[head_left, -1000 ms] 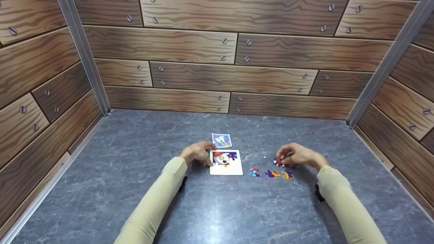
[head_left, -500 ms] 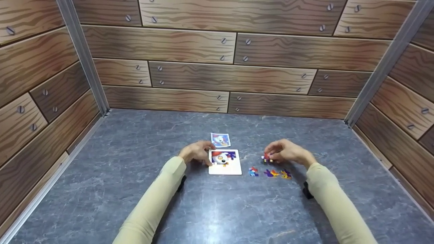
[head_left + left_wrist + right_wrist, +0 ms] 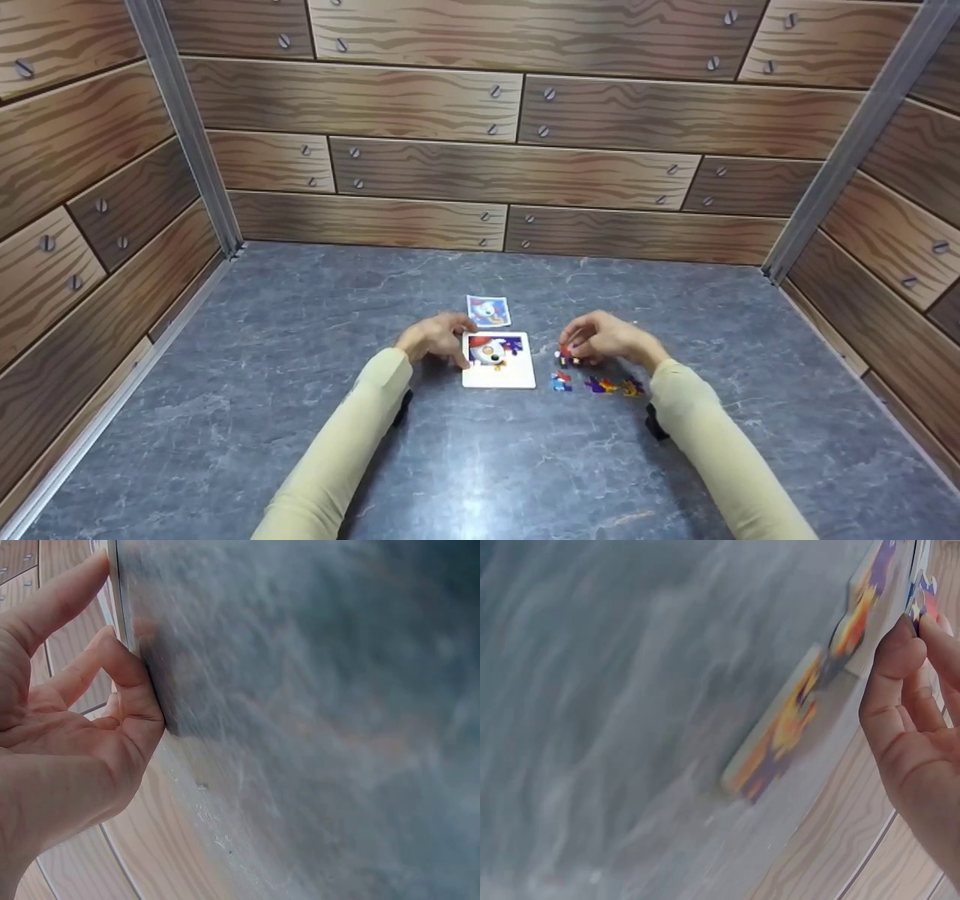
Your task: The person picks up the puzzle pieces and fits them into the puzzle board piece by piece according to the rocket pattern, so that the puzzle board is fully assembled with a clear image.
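A white puzzle board (image 3: 501, 379) lies on the table with part of a white-faced, red-capped picture filled in across its upper area. My left hand (image 3: 439, 335) rests at the board's left side, thumb and fingertips spread along that edge. In the left wrist view the thumb (image 3: 71, 604) reaches the board's thin rim, and the other fingers bend against the table. To the right of the board, my right hand (image 3: 607, 337) pinches a red and multicoloured puzzle piece (image 3: 565, 355) between thumb and fingers. The right wrist view shows this puzzle piece (image 3: 925, 598) at the fingertips.
Below the right hand lie a blue and red puzzle piece (image 3: 561, 381), a purple and orange piece (image 3: 601, 385) and a yellow and purple piece (image 3: 633, 387). Behind the board is a small picture card (image 3: 488, 311). Wood-patterned walls (image 3: 420, 169) enclose the grey table.
My right hand has moved left with the pinched puzzle piece, closer to the puzzle board. My left hand keeps its place at the board's edge.
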Motion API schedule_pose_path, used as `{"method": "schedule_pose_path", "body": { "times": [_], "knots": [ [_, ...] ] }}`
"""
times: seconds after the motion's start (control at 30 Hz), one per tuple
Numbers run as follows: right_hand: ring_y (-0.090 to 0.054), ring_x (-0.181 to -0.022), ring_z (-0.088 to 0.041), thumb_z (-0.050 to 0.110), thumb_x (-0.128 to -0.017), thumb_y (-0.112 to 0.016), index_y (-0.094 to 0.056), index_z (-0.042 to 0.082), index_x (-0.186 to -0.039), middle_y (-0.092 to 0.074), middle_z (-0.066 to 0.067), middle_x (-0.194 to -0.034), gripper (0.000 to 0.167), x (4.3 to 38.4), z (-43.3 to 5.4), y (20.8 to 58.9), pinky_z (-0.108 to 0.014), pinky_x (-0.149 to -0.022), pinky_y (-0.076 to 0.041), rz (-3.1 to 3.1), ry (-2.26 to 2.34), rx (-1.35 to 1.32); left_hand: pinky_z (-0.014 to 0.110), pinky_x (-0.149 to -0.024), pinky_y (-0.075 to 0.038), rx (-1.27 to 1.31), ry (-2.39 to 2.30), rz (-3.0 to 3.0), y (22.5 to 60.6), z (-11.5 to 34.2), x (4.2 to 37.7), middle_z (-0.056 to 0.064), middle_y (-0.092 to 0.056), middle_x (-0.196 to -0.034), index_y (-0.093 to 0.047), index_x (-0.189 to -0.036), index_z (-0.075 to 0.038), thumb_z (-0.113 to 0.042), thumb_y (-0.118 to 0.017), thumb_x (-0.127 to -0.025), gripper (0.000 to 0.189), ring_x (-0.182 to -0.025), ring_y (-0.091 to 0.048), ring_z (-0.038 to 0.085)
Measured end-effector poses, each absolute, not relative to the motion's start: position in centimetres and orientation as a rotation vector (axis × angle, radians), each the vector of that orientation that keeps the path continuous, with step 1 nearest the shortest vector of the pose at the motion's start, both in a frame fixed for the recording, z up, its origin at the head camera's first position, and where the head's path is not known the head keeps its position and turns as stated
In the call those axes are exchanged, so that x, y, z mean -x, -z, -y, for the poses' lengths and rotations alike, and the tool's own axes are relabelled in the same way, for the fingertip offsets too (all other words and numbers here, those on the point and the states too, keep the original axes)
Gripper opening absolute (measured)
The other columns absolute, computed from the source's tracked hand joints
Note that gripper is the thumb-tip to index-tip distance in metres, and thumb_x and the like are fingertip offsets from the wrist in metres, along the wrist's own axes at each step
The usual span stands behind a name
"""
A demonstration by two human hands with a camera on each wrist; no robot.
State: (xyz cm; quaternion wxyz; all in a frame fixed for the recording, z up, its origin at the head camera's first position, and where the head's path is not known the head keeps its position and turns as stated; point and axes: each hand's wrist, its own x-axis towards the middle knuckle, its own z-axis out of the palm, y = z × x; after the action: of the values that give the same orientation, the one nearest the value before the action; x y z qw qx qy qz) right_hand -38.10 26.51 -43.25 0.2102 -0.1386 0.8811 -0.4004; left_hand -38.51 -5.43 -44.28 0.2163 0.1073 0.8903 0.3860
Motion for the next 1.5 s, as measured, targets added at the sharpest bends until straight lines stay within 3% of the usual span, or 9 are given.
{"method": "schedule_pose_path", "body": {
  "times": [0.17, 0.47, 0.63, 0.87, 1.17, 1.5],
  "knots": [
    [-0.06, -0.075, -0.01, -0.002, -0.088, -0.065, -0.068, 0.0, -0.11, -0.069, -0.003, -0.089, 0.023, 38.0, -25.2, 43.3, -0.024, -0.06, -0.051, -2.425, 1.122, 0.414, 0.036, -0.097, -0.046, -0.309, -1.071, -2.467, 44.2, 5.3, 38.6, 0.015, -0.051, -0.141, -0.058, -0.13, -0.014, -0.001, -0.082, -0.072, 0.064, -0.109, -0.051, 0.02],
    [-0.06, -0.073, -0.011, -0.003, -0.087, -0.066, -0.069, 0.0, -0.108, -0.069, -0.005, -0.089, 0.022, 37.9, -23.4, 43.2, -0.024, -0.061, -0.051, -2.431, 1.113, 0.461, 0.025, -0.069, -0.045, -0.306, -1.067, -2.463, 43.8, 5.3, 38.6, 0.016, -0.048, -0.145, -0.058, -0.132, -0.014, -0.001, -0.081, -0.074, 0.064, -0.079, -0.054, 0.016],
    [-0.059, -0.072, -0.011, -0.002, -0.087, -0.067, -0.07, 0.004, -0.108, -0.068, -0.004, -0.089, 0.022, 37.8, -22.2, 43.1, -0.025, -0.061, -0.05, -2.435, 1.102, 0.46, 0.026, -0.071, -0.046, -0.291, -1.077, -2.456, 43.7, 5.4, 38.6, 0.015, -0.05, -0.143, -0.058, -0.132, -0.015, -0.001, -0.081, -0.074, 0.064, -0.081, -0.054, 0.016],
    [-0.06, -0.075, -0.011, -0.002, -0.087, -0.067, -0.071, 0.004, -0.107, -0.07, -0.005, -0.092, 0.021, 37.7, -20.7, 43.1, -0.025, -0.062, -0.051, -2.431, 1.098, 0.516, 0.03, -0.084, -0.047, -0.278, -1.073, -2.467, 43.8, 5.7, 38.3, 0.015, -0.049, -0.144, -0.058, -0.131, -0.015, -0.001, -0.081, -0.073, 0.064, -0.097, -0.052, 0.018],
    [-0.054, -0.068, -0.01, -0.002, -0.086, -0.067, -0.073, 0.005, -0.105, -0.062, 0.001, -0.081, 0.021, 37.5, -19.7, 43.4, -0.023, -0.06, -0.048, -2.455, 1.096, 0.553, 0.022, -0.063, -0.045, -0.302, -1.09, -2.462, 44.1, 5.5, 38.2, 0.016, -0.053, -0.138, -0.057, -0.131, -0.012, 0.0, -0.081, -0.072, 0.064, -0.07, -0.053, 0.012],
    [-0.056, -0.068, -0.012, -0.004, -0.085, -0.066, -0.073, 0.003, -0.108, -0.065, -0.009, -0.089, 0.025, 37.5, -18.9, 43.2, -0.024, -0.06, -0.05, -2.456, 1.107, 0.529, 0.023, -0.066, -0.047, -0.327, -1.077, -2.466, 44.2, 5.4, 38.4, 0.017, -0.051, -0.142, -0.057, -0.132, -0.012, 0.0, -0.081, -0.071, 0.066, -0.075, -0.055, 0.014]
  ]
}}
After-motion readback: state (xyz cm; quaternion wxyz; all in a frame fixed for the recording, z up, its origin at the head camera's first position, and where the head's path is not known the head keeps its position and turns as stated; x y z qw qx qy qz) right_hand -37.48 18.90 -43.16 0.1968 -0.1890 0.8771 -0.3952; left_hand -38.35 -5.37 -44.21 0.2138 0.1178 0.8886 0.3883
